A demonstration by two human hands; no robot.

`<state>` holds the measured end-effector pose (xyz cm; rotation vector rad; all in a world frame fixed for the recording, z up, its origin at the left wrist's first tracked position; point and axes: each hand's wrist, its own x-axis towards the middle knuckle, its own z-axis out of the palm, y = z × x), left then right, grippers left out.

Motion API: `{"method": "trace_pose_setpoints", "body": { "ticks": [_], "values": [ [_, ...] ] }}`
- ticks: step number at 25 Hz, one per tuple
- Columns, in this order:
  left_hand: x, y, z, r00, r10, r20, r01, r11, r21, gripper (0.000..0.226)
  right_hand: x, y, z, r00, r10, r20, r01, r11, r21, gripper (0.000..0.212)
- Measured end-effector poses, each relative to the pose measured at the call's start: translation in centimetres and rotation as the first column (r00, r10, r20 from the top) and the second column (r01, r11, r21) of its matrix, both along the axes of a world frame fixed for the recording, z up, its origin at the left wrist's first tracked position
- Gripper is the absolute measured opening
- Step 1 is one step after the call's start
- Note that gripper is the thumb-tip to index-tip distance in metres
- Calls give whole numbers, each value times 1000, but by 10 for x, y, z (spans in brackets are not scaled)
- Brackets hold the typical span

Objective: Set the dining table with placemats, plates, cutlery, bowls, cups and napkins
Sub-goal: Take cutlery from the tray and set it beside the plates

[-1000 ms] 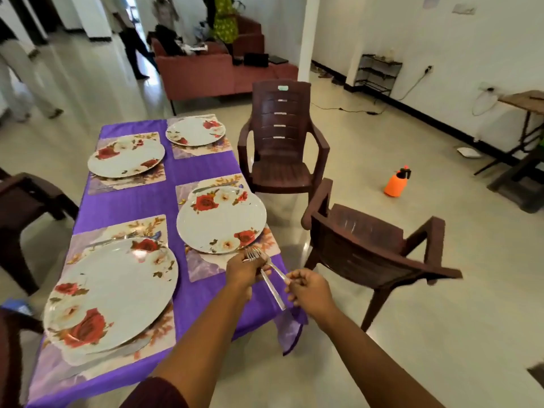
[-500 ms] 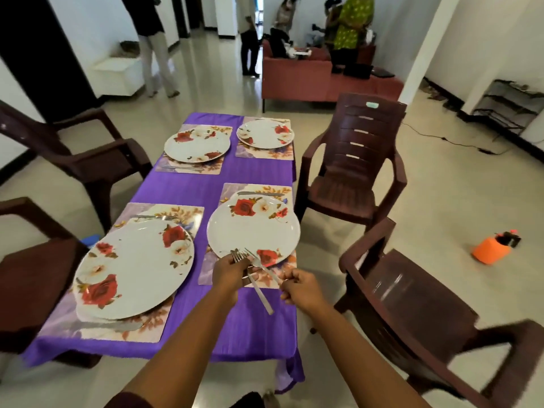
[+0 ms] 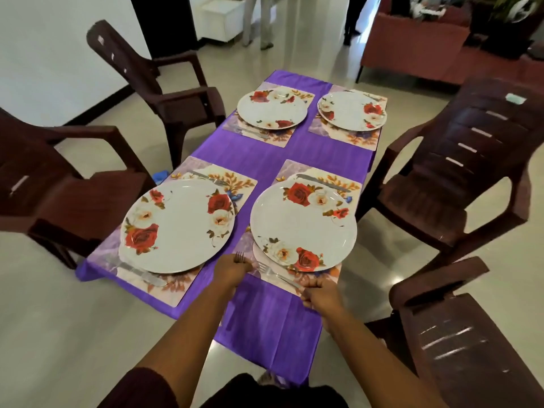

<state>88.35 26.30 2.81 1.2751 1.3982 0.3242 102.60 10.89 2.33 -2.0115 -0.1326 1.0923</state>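
Table point(image 3: 265, 313): long one under a purple cloth, running away from the camera, pretty much the whole middle of the shot.
Chairs: dark brown plastic armchairs, two on the left point(image 3: 164, 92) point(image 3: 56, 189) and two on the right point(image 3: 459, 172) point(image 3: 471, 343), all pulled in near the table sides.
Sofa point(image 3: 412, 45): reddish, way at the back right, with people's legs standing on the floor beyond the table.
Placemats: four floral ones, near left point(image 3: 173, 287), near right point(image 3: 347, 187), far left point(image 3: 282, 139), far right point(image 3: 350, 138).
Plates: one white rose-print plate per mat, near left point(image 3: 176, 228), near right point(image 3: 303, 225), far left point(image 3: 272, 108), far right point(image 3: 351, 110).
Cutlery already down: a knife point(image 3: 323, 183) along the far edge of the near-right mat, a fork point(image 3: 206, 178) above the near-left plate, another knife point(image 3: 141, 273) at that plate's near edge.
Left hand point(image 3: 231, 270): curled into a fist around a bunch of forks point(image 3: 240, 257), only the tines stick out, hovering between the two near plates.
Right hand point(image 3: 319, 293): fingers pinching the handle end of a single fork point(image 3: 275, 275), which lies on the near-right mat just beside the plate's near rim, tines pointing left.
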Motion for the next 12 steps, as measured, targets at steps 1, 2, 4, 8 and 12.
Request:
{"method": "trace_pose_setpoints", "body": {
  "ticks": [1,2,4,8,12],
  "values": [
    [2,-1,-3,1000,12,-11,-12,1000,-5,27,1,-1,-3,1000,-25,-14,25,1000,-10,11],
    [4,-1,-6,999,28,-17,-28,1000,-11,26,2,-1,-7,999,-48,-20,47,999,-14,9],
    [10,-1,-9,999,49,-22,-49,998,-26,24,5,-1,-12,996,-90,3,90,996,-23,8],
    [21,-2,-19,997,57,-58,-58,998,-28,18,13,0,-19,990,-136,37,137,990,-45,11],
    [29,-1,-23,994,55,-99,-58,998,-20,21,21,2,-22,990,-113,78,116,992,-37,14]
  ]
}}
